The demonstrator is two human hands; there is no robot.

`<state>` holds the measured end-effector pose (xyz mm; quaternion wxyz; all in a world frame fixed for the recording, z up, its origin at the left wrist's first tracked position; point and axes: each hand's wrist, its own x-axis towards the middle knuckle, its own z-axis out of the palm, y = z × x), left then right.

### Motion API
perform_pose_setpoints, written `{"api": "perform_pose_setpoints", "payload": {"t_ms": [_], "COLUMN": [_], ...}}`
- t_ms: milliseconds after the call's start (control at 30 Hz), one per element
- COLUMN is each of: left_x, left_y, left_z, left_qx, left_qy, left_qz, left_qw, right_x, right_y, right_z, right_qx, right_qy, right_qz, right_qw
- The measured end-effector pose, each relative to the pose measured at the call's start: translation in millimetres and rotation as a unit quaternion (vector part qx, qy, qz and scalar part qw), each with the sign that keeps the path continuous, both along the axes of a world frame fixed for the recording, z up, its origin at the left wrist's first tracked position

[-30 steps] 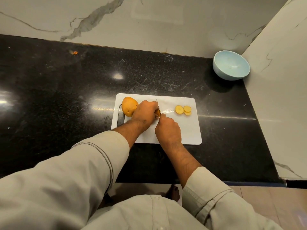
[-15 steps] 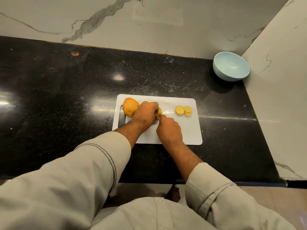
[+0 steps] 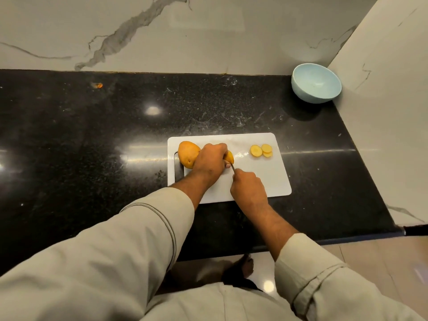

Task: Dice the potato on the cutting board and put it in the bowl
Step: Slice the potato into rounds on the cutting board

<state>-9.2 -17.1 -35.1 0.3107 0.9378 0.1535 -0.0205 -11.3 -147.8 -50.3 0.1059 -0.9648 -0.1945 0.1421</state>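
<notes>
Left hand (image 3: 212,162) grip curled over yellow-brown potato (image 3: 188,154) on white plastic cutting board (image 3: 273,179). Right hand (image 3: 249,187) grip clamped on knife (image 3: 232,166). 3 pale slices (image 3: 261,151) lie right. Light-blue bowl (image 3: 316,83) far corner of black bench (image 3: 92,135).

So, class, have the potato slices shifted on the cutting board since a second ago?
No. The slices sit where they were, near the cutting board's far right corner.

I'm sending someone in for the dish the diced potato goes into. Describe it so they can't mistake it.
Start at the black stone counter and follow it to its far right corner, where the two marble walls meet. The bowl stands there alone, well beyond the white cutting board. It is the only round, pale blue vessel in sight, and nothing shows inside it.
</notes>
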Motion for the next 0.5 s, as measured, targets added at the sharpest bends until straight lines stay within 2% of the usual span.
{"api": "perform_pose_setpoints", "payload": {"t_ms": [267, 500], "left_x": [1.9, 4.0], "left_y": [-2.0, -1.0], "left_z": [3.6, 7.1], "left_qx": [-0.005, -0.018], "left_qy": [0.030, 0.049], "left_qz": [0.019, 0.030], "left_qw": [0.999, 0.998], "right_x": [-11.8, 3.5], "right_y": [-40.9, -39.2], "right_z": [3.9, 13.1], "right_qx": [-0.024, 0.076], "right_qy": [-0.006, -0.051], "right_qz": [0.049, 0.037], "right_qw": [0.999, 0.995]}}
